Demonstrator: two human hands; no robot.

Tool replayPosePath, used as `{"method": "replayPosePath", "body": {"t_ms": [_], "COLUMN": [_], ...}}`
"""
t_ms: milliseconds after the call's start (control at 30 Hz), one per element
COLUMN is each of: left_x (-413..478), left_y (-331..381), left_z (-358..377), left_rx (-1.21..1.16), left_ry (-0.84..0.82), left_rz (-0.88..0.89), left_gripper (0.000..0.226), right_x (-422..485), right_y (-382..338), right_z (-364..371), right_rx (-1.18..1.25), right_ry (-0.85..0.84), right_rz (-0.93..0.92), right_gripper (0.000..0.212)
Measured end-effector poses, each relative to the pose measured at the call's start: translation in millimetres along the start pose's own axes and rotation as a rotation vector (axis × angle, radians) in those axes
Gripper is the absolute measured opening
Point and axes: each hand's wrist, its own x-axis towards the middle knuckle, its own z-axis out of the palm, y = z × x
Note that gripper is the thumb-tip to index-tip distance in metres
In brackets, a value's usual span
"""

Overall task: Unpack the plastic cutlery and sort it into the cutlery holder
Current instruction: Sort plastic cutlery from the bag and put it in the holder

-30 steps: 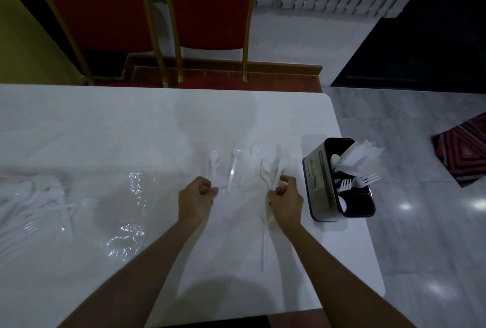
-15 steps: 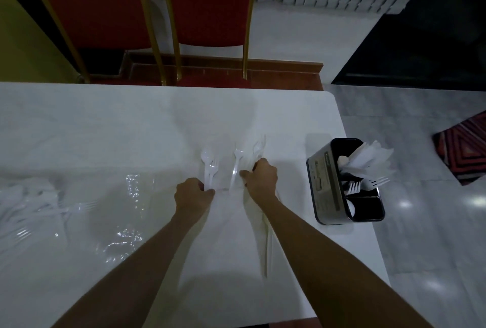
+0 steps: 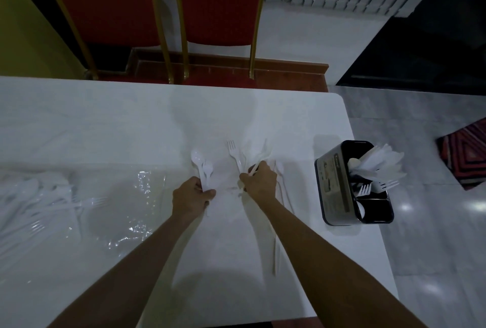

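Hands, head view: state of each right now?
Left hand: closed, holding two white spoons.
Right hand: closed, holding a bunch of white cutlery.

one wide-angle view, worn on the person's head, looks forward and steeply down, close over both forearms (image 3: pixel 315 243) onto the white table (image 3: pixel 105 122); red chairs (image 3: pixel 218 1) lie at the top of it, the cutlery holder (image 3: pixel 333 183) at its right.

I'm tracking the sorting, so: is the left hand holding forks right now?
No, the left hand grips two white spoons by their handles, while a fork sticks out of the right hand.
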Motion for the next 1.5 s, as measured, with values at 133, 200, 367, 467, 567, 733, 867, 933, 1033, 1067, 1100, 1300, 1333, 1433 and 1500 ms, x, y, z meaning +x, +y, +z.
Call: {"method": "replayPosePath", "body": {"t_ms": [133, 200, 367, 467, 567, 733, 867, 933, 1033, 1067, 1100, 1300, 1333, 1433, 1500], "left_x": [-5.4, -5.5, -3.3, -4.9, -7.1, -8.7, -9.9, -12.0, -12.6, -12.1, -12.6, -22.8, -23.8, -27.1, -28.8], "left_y": [-4.2, -5.0, -12.0, -17.1, -19.5, -18.6, -18.3, -17.8, -15.5, -14.1, -12.5, 3.4, 5.9, 10.1, 15.7], "left_z": [-3.2, -4.8, -9.5, -13.6, -19.4, -21.5, -18.8, -19.1, -22.5, -23.5, -24.5, -41.3, -45.9, -61.8, -70.4], "left_rx": [-0.180, -0.212, -0.193, -0.091, -0.074, -0.014, -0.030, -0.003, 0.134, 0.192, 0.239, 0.431, 0.463, 0.562, 0.584], "left_ry": [-0.029, -0.025, -0.059, -0.073, -0.088, -0.089, -0.092, -0.101, -0.109, -0.109, -0.106, -0.106, -0.124, -0.169, -0.179], "left_rz": [-0.002, -0.015, -0.046, -0.016, -0.001, 0.030, 0.046, 0.057, 0.073, 0.081, 0.081, 0.034, 0.027, -0.006, -0.001], "left_gripper": [0.012, 0.009, 0.024, 0.034, 0.024, 0.028, 0.036, 0.041, 0.044, 0.047, 0.050, 0.049, 0.047, 0.052, 0.048], "right_x": [-3.0, -2.1, -1.0, -7.3, -13.5, -17.5, -25.1, -27.2, -31.2, -31.9, -34.1, -46.1, -48.7, -54.0, -56.8], "right_y": [-2.5, -5.3, -7.3, -9.4, -7.5, 1.1, 2.8, 3.8, 4.7, 5.1, 5.5, 4.0, 2.7, -0.5, -3.8], "right_z": [9.5, 13.0, 16.5, 9.7, 4.3, -2.8, -9.6, -11.0, -13.1, -13.8, -15.4, -30.4, -34.7, -46.3, -56.9], "right_rx": [-0.061, -0.083, -0.146, -0.158, -0.134, -0.010, 0.048, 0.065, 0.083, 0.086, 0.088, 0.123, 0.134, 0.148, 0.148], "right_ry": [-0.033, -0.040, -0.119, -0.138, -0.151, -0.188, -0.195, -0.199, -0.228, -0.235, -0.246, -0.293, -0.293, -0.278, -0.243], "right_rz": [-0.040, -0.030, 0.003, -0.008, -0.013, 0.072, 0.088, 0.092, 0.111, 0.114, 0.112, 0.085, 0.081, 0.042, 0.006], "right_gripper": [0.024, 0.026, 0.021, 0.022, 0.022, 0.017, 0.016, 0.016, 0.020, 0.020, 0.020, 0.013, 0.011, 0.009, 0.008]}}
